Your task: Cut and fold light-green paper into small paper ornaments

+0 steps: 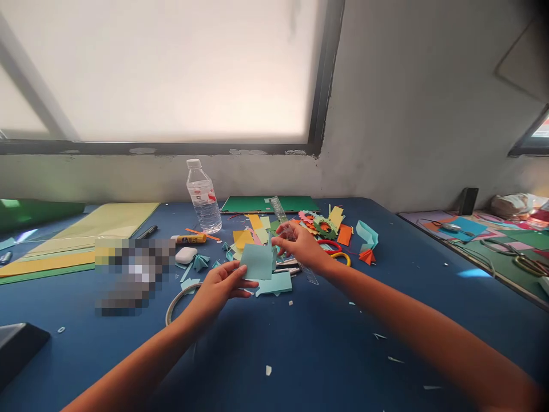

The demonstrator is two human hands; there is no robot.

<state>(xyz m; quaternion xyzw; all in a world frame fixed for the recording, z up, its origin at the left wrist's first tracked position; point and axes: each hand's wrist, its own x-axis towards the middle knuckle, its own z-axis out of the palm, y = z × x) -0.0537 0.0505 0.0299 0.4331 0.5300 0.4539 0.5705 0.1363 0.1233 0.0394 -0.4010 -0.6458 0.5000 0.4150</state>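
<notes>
Sheet [257,262] held above worktop [326,349], broad face turned near, side edges nearly upright, long axis indeterminate. Left hand [222,280]: fingers pinching its left side. Right hand [301,245]: fingers beside its far right corner, hold unclear.

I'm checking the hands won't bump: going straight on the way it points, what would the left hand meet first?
Most likely the right hand, past the light blue paper that the left hand holds, though depth is unclear from one view.
</notes>
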